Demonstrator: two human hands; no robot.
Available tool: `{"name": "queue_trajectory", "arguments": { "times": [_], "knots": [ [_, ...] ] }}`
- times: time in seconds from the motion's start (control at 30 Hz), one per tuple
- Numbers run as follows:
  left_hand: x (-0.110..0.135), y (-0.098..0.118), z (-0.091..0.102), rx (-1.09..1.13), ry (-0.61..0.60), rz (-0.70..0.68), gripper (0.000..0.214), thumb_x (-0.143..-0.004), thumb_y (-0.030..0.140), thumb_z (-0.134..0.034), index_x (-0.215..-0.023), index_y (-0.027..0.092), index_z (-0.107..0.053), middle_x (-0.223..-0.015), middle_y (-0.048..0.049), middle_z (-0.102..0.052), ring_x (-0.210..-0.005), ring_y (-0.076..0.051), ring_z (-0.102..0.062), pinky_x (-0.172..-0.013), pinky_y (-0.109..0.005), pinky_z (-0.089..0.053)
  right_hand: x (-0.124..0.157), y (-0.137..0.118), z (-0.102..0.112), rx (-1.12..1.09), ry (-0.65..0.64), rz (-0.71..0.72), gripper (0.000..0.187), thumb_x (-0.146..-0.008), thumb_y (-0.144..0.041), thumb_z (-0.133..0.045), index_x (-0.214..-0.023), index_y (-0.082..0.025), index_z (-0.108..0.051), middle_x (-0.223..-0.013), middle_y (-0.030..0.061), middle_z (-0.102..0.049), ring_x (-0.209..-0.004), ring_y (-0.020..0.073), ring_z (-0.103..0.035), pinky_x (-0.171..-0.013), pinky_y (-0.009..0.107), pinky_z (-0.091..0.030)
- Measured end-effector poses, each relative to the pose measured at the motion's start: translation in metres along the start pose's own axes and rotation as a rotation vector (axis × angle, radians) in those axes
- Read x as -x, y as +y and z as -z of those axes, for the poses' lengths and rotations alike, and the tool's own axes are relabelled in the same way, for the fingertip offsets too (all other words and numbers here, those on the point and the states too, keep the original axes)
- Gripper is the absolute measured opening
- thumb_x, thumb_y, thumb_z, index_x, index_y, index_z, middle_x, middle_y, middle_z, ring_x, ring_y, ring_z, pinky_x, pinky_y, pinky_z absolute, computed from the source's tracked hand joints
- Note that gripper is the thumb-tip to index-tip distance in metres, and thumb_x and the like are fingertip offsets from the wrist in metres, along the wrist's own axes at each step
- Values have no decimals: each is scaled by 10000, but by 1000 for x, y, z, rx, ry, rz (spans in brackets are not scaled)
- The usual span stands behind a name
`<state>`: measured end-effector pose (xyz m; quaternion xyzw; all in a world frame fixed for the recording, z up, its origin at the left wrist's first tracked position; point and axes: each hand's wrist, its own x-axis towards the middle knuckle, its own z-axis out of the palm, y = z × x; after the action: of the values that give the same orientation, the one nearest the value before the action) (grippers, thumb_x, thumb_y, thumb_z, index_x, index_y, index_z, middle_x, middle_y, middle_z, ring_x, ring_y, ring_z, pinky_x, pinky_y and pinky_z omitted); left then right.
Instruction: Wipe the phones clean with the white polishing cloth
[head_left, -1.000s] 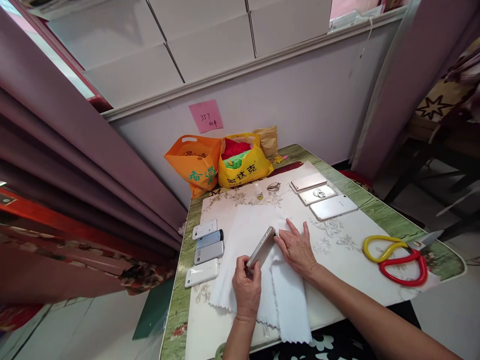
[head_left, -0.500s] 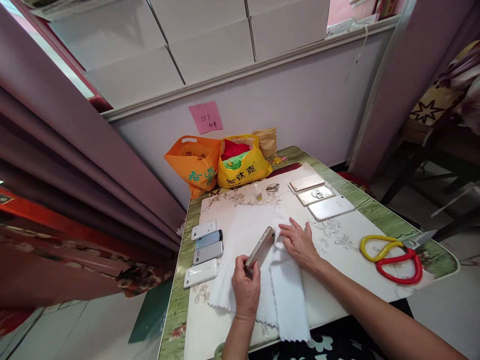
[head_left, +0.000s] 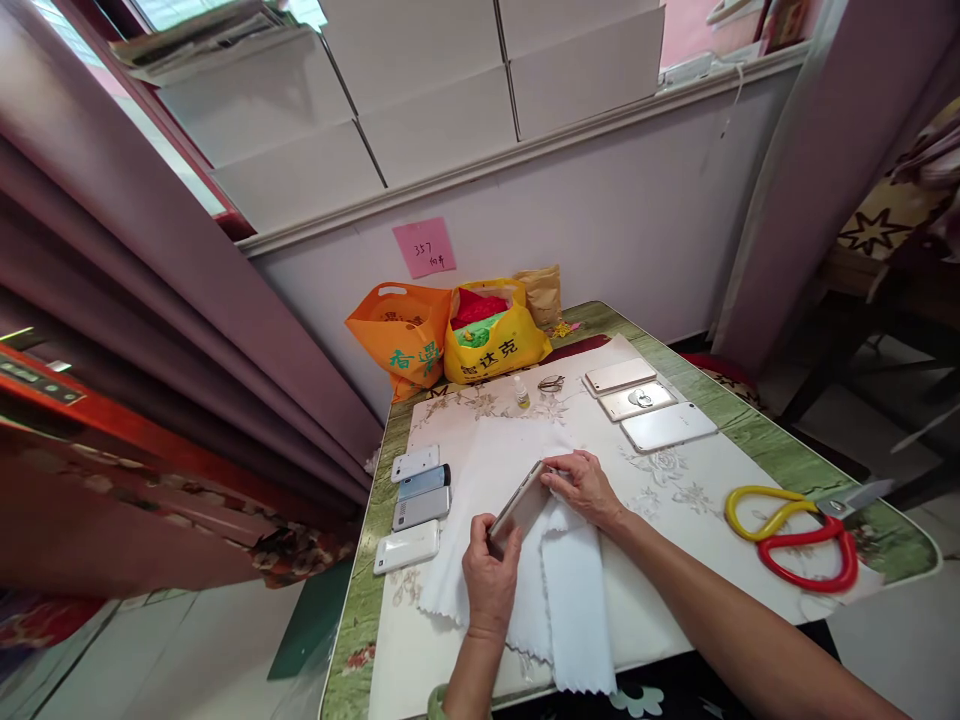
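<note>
A smartphone is held tilted above a white cloth, its back facing right. My left hand is closed around its lower end, thumb on the back. At the upper end, my right hand grips the phone's edge with its fingertips. Under both hands the white cloth with zigzag-cut edges lies spread, its right part folded over. On the left, a white phone lies nearest, with a silver phone and a blue phone behind it.
Large scissors with yellow and red handles lie at the right. A white phone and two gold phones lie back right. Behind the cloth stand a small bottle, an orange bag and a yellow bag.
My right hand has moved left from the cloth and taken hold of the phone's upper end. My left hand still holds its lower end. The camera view has shifted slightly.
</note>
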<state>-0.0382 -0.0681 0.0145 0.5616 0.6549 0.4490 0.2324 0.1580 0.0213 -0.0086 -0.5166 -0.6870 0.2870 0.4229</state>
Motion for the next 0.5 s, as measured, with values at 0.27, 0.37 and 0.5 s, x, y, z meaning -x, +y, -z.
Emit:
{"name": "queue_trajectory", "arguments": {
  "times": [0.27,0.37,0.5],
  "knots": [
    [-21,44,10,-45,-367,0,191,-716,357,-665,-811,196,-622,-666,34,-587,-630,-137,-513,-604,-232,-366,-5,-7,15,-212,-38,185,263,-828,-496,-646,-907,-258,-725,-922,46,-735,-923,232,-641,-1026,474,-330],
    [-32,54,5,-60,-405,-26,145,-692,298,-650,-640,184,-577,-580,55,-487,-585,-112,-432,-563,-226,-301,-7,-8,17,-275,-51,192,270,-830,-491,-649,-937,-256,-729,-915,57,-727,-912,229,-636,-951,427,-423],
    [-48,48,-8,336,-338,166,253,-691,384,-703,-777,163,-616,-676,19,-591,-625,-127,-514,-588,-230,-375,-6,4,20,-240,53,95,371,-826,-473,-638,-1124,-257,-683,-1117,75,-685,-1060,241,-608,-944,403,-464]
  ]
}}
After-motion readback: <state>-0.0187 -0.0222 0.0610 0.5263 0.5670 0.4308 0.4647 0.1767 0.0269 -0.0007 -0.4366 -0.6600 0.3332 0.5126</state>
